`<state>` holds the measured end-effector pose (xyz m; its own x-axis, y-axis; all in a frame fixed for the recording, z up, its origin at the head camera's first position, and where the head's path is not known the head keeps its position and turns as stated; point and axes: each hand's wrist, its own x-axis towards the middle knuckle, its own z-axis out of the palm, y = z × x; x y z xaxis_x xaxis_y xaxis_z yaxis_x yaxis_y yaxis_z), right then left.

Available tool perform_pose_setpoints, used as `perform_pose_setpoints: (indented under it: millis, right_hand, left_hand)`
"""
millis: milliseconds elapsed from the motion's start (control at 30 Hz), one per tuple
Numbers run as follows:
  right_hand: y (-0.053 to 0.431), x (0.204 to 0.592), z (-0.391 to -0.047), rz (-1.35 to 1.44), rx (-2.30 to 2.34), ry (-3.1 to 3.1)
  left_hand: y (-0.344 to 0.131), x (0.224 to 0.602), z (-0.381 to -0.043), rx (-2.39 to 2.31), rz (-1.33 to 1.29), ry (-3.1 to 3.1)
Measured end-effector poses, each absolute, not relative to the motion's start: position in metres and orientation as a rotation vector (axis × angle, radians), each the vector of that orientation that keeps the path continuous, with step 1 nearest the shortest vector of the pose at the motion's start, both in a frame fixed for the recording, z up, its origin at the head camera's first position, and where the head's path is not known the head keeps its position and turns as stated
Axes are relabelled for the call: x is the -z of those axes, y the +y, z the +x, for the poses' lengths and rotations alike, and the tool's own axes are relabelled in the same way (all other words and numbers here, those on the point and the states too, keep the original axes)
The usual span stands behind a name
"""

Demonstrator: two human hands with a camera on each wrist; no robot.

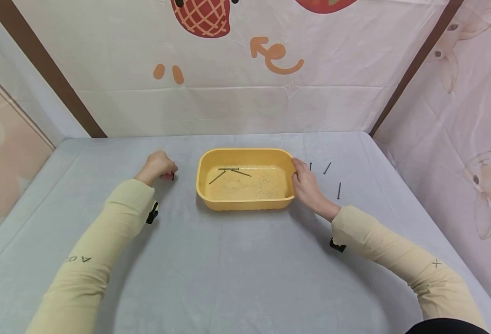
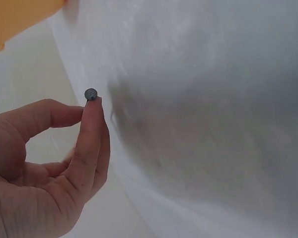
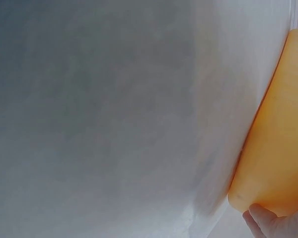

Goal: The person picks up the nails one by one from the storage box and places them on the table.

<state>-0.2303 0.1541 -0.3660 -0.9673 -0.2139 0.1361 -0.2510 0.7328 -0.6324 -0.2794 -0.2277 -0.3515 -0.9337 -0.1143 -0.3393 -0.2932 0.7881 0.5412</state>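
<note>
Your left hand point(image 1: 157, 167) pinches a nail point(image 2: 91, 94) left of the yellow tub point(image 1: 245, 204) on the bench point(image 1: 228, 278), the nail's head showing, its shaft hidden, while your right hand point(image 1: 309, 188) touches the tub's right end, fingers partly cropped up close, whether gripping you cannot tell.

Tray point(image 1: 245, 205): smooth plastic, low sheen | nails point(image 1: 217, 177) inside tray: metal, dull finish | loose nails point(image 1: 339, 190) right of tray: metal, dull finish | held nail point(image 2: 91, 94) left of tray: metal, matt head | tablecloth point(image 1: 228, 278) under tray: cloth, matt, lightly creased | sheet point(image 1: 228, 111) behind tray: printed cloth, creased | sleeves point(image 1: 120, 218) front-left and front-right of tray: cloth, matt, wrinkled
</note>
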Motion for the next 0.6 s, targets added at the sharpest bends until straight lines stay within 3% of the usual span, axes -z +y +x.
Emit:
perform_pose_setpoints:
  millis: [600]
  right_hand:
    - [0.154, 0.364, -0.229, 0.384, -1.067, -2.873]
  left_hand:
    - [-0.221, 0.350, -0.268, -0.888, -0.336, 2.667]
